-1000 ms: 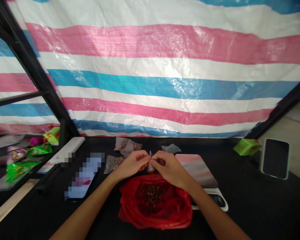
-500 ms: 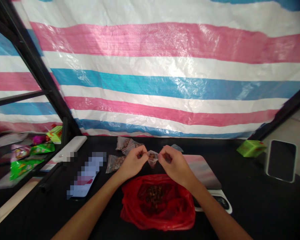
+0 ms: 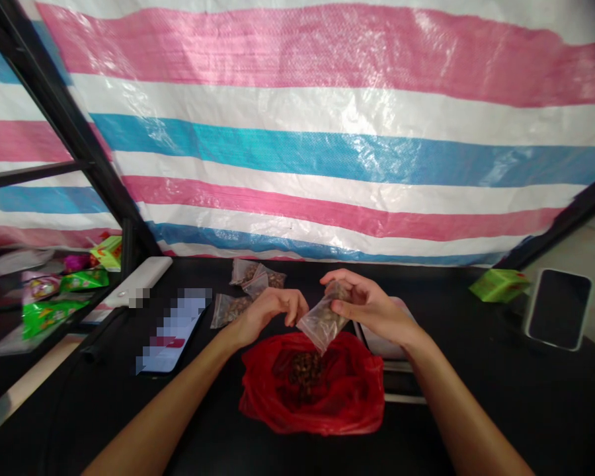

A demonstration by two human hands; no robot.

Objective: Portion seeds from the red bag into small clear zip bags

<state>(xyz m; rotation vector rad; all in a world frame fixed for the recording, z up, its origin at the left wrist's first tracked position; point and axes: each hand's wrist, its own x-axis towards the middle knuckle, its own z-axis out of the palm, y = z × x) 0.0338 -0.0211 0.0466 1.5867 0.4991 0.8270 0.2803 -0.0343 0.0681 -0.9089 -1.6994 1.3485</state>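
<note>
My right hand (image 3: 364,304) grips a clear zip bag (image 3: 322,322) with brown bits inside, between thumb and fingers. The bag is tilted, its clear lower end pointing down and left above the red plastic bag (image 3: 350,420). Small dark brown pieces (image 3: 306,371) lie heaped in that red bag, which is spread open. Just left of the held bag, my left hand (image 3: 272,314) hovers with fingers loosely bent and apart, nothing visible in them. Behind it several filled small zip bags (image 3: 232,309) lie on the black table.
A silver flat-topped device (image 3: 384,340) is partly behind my right forearm. A phone (image 3: 173,340) and a white bar-shaped object (image 3: 141,281) lie left. At right are a green box (image 3: 499,285) and a pale-framed dark-screened device (image 3: 559,309). Striped sheeting (image 3: 327,152) hangs behind.
Both hands were pinching the zip bag's mouth. My left hand has come off it; my right hand has turned the bag over into a downward tilt. The view has tipped slightly.
</note>
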